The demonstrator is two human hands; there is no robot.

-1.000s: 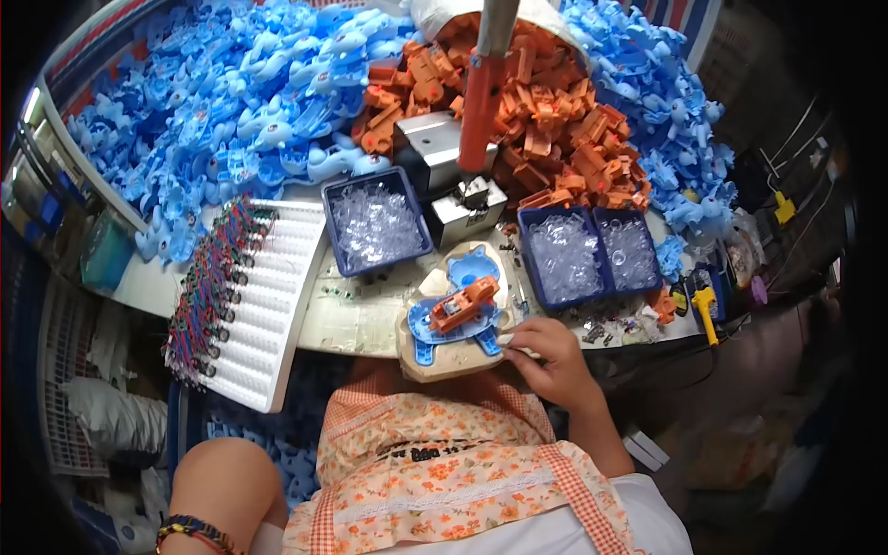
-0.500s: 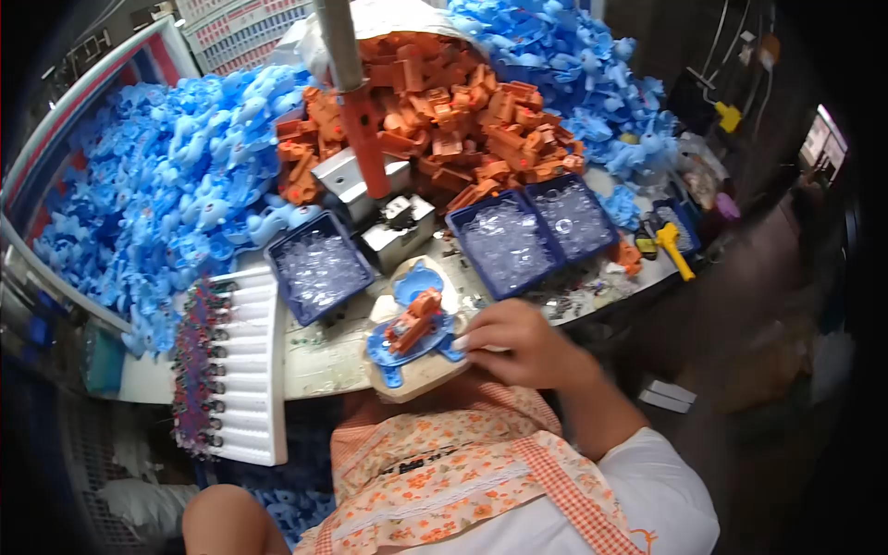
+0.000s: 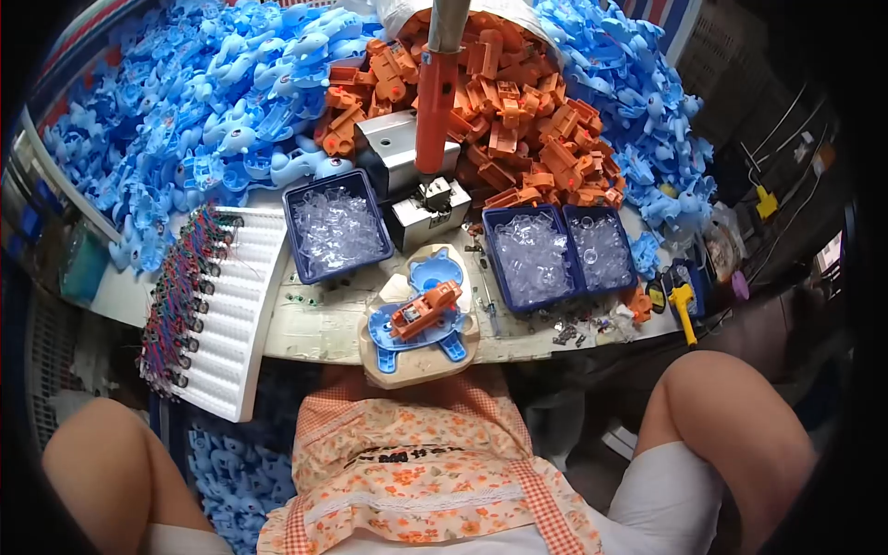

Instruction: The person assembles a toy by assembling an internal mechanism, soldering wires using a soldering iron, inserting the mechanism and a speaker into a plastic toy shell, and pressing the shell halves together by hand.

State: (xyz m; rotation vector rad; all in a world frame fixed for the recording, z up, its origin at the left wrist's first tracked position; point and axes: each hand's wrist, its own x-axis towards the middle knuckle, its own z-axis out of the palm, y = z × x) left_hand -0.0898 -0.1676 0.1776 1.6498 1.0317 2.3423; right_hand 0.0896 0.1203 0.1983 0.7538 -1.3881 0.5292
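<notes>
3 navy tubs [image 3: 348, 269], clear bits [image 3: 338, 227] inside basically uncountable. 1 white tray [image 3: 236, 314], 1 tan block [image 3: 416, 372], 1 orange housing [image 3: 425, 313]. 1 orange heap [image 3: 507, 109], 2 blue heaps [image 3: 213, 111] on table [image 3: 314, 340], 1 more underneath.

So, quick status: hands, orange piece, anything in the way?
Both hands out of view. Orange piece lying across blue shell, on beige block. Nothing visible covering it.

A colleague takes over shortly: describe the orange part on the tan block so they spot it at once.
At the near edge of the table sits a tan block. On it lies a blue shell, with the orange part slantwise across it. Unlike the orange heap at the back, this piece lies singly on blue.
</notes>
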